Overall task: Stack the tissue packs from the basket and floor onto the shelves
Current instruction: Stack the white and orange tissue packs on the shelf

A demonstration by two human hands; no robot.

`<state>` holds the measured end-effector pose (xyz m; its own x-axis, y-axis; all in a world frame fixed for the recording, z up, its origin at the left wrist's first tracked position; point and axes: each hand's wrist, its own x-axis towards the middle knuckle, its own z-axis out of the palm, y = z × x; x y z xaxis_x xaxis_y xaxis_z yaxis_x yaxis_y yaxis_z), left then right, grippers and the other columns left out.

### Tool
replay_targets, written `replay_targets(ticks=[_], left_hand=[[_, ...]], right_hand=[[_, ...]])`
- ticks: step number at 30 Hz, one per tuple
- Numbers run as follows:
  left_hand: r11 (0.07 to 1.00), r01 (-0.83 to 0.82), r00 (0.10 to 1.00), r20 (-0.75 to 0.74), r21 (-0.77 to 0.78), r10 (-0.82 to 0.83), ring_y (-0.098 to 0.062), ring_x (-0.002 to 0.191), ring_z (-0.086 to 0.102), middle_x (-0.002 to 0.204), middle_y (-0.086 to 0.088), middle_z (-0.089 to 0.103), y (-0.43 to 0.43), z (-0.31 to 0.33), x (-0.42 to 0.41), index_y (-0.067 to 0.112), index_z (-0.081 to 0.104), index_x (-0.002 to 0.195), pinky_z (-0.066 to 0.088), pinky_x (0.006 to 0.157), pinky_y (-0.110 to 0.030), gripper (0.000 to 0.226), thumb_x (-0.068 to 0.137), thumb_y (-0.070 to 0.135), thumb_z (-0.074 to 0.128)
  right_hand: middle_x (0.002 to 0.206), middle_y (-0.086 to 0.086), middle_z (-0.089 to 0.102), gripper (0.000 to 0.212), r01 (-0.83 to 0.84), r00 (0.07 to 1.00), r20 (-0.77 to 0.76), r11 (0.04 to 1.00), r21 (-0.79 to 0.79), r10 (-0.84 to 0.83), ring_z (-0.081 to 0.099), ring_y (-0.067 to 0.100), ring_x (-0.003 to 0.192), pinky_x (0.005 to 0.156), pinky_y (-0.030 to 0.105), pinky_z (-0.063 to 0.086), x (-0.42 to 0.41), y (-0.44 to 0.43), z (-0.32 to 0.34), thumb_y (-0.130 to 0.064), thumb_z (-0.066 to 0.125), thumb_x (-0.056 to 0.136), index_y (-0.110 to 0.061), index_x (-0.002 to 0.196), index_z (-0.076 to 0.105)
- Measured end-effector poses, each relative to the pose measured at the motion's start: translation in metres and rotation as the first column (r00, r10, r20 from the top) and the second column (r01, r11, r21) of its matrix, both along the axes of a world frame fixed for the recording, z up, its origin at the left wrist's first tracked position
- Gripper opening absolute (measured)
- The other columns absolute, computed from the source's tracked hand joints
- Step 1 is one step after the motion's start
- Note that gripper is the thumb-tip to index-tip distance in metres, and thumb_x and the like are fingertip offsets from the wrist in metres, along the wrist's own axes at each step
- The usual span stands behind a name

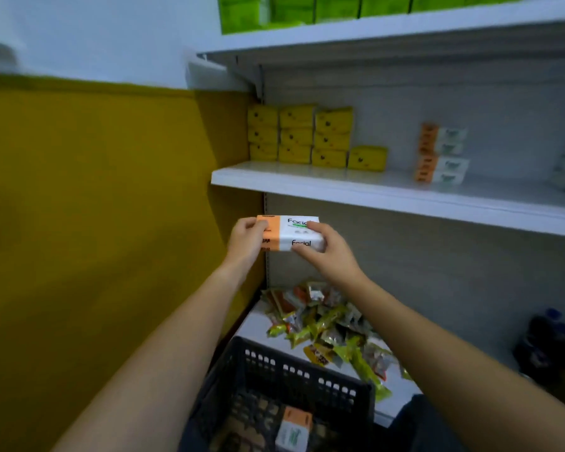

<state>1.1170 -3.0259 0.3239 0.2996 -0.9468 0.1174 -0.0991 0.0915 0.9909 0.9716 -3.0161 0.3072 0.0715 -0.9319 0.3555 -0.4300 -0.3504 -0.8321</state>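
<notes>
I hold an orange-and-white tissue pack [286, 233] marked "Facial" in the air below the middle shelf [340, 185]. My left hand [247, 238] grips its orange end and my right hand [328, 247] grips its white end. A stack of the same orange-and-white packs [441, 153] stands on the middle shelf to the right. Below me is a dark plastic basket [307, 376] with one more orange-and-white pack [294, 429] inside.
Yellow tissue packs [313, 137] fill the left of the middle shelf. Green packs [340, 6] line the top shelf. Snack packets [327, 324] lie heaped on the lower shelf, with dark bottles [552, 340] at the right. A yellow wall [95, 223] stands to the left.
</notes>
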Motion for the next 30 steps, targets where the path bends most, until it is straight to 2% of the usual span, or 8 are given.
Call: replay_targets(ticks=[3, 5, 10, 14, 19, 23, 26, 30], left_hand=[[0.985, 0.053, 0.998, 0.03, -0.165, -0.049, -0.006, 0.083, 0.054, 0.106, -0.002, 0.059, -0.011, 0.033, -0.023, 0.011, 0.049, 0.119, 0.043, 0.071, -0.017, 0.026, 0.094, 0.017, 0.052], [0.964, 0.145, 0.988, 0.091, -0.225, -0.127, -0.011, 0.097, 0.056, 0.117, -0.004, 0.059, -0.024, 0.048, -0.043, 0.014, 0.048, 0.12, 0.045, 0.084, -0.024, 0.029, 0.092, 0.02, 0.054], [0.907, 0.334, 0.913, 0.326, -0.255, -0.245, -0.011, 0.115, 0.043, 0.13, 0.003, 0.036, -0.061, 0.073, -0.105, 0.014, 0.038, 0.138, 0.039, 0.099, -0.027, 0.056, 0.09, 0.034, 0.059], [0.861, 0.426, 0.89, 0.302, -0.278, -0.342, -0.015, 0.117, 0.048, 0.134, -0.003, 0.04, -0.106, 0.085, -0.164, 0.013, 0.039, 0.137, 0.041, 0.105, -0.033, 0.059, 0.086, 0.031, 0.064], [0.827, 0.489, 0.869, 0.24, -0.278, -0.433, -0.013, 0.116, 0.049, 0.134, -0.003, 0.045, -0.164, 0.087, -0.232, 0.012, 0.036, 0.137, 0.04, 0.094, -0.021, 0.059, 0.086, 0.02, 0.064], [0.811, 0.518, 0.852, 0.252, -0.273, -0.459, -0.005, 0.107, 0.045, 0.115, 0.006, 0.046, -0.213, 0.091, -0.275, 0.011, 0.035, 0.137, 0.037, 0.073, -0.004, 0.05, 0.092, 0.017, 0.055], [0.826, 0.487, 0.869, 0.255, -0.285, -0.425, -0.012, 0.107, 0.052, 0.116, -0.001, 0.053, -0.25, 0.087, -0.303, 0.01, 0.037, 0.134, 0.038, 0.062, -0.002, 0.043, 0.094, 0.015, 0.052], [0.857, 0.466, 0.862, 0.331, -0.221, -0.384, -0.016, 0.11, 0.054, 0.131, -0.005, 0.054, -0.285, 0.077, -0.328, 0.012, 0.037, 0.134, 0.039, 0.079, -0.017, 0.042, 0.095, 0.018, 0.049]], right_hand=[[0.129, 0.002, 0.051, 0.048, 0.063, 0.998, 0.019, 0.992, -0.11, -0.061, 0.048, 0.015, 0.117, 0.096, 0.025, 0.04, -0.024, -0.002, 0.036, -0.022, 0.067, 0.083, -0.017, 0.128, 0.05], [0.128, 0.0, 0.051, 0.045, 0.107, 0.994, 0.033, 0.984, -0.144, -0.103, 0.05, 0.014, 0.112, 0.086, 0.022, 0.041, -0.046, -0.006, 0.056, -0.023, 0.063, 0.085, -0.02, 0.128, 0.049], [0.133, 0.003, 0.039, 0.045, 0.245, 0.97, 0.037, 0.949, -0.199, -0.242, 0.042, 0.007, 0.103, 0.076, 0.008, 0.032, -0.113, -0.03, 0.086, -0.018, 0.059, 0.087, -0.018, 0.13, 0.047], [0.131, 0.004, 0.034, 0.043, 0.348, 0.938, 0.076, 0.919, -0.186, -0.339, 0.04, 0.009, 0.109, 0.08, 0.005, 0.03, -0.166, -0.067, 0.095, -0.017, 0.057, 0.087, -0.019, 0.13, 0.047], [0.128, 0.005, 0.041, 0.042, 0.443, 0.896, 0.114, 0.881, -0.169, -0.429, 0.044, 0.013, 0.114, 0.09, 0.015, 0.033, -0.225, -0.125, 0.103, -0.018, 0.058, 0.086, -0.018, 0.127, 0.049], [0.128, 0.008, 0.048, 0.041, 0.485, 0.873, 0.152, 0.859, -0.163, -0.464, 0.05, 0.019, 0.114, 0.096, 0.031, 0.045, -0.267, -0.176, 0.107, -0.018, 0.058, 0.085, -0.017, 0.126, 0.049], [0.117, 0.003, 0.056, 0.038, 0.532, 0.841, 0.221, 0.829, -0.171, -0.494, 0.055, 0.017, 0.101, 0.081, 0.015, 0.048, -0.291, -0.208, 0.101, -0.013, 0.055, 0.087, -0.015, 0.125, 0.05], [0.107, -0.005, 0.052, 0.037, 0.583, 0.809, 0.198, 0.796, -0.16, -0.553, 0.052, 0.013, 0.091, 0.058, 0.007, 0.038, -0.314, -0.243, 0.084, -0.012, 0.048, 0.091, -0.018, 0.128, 0.047]])
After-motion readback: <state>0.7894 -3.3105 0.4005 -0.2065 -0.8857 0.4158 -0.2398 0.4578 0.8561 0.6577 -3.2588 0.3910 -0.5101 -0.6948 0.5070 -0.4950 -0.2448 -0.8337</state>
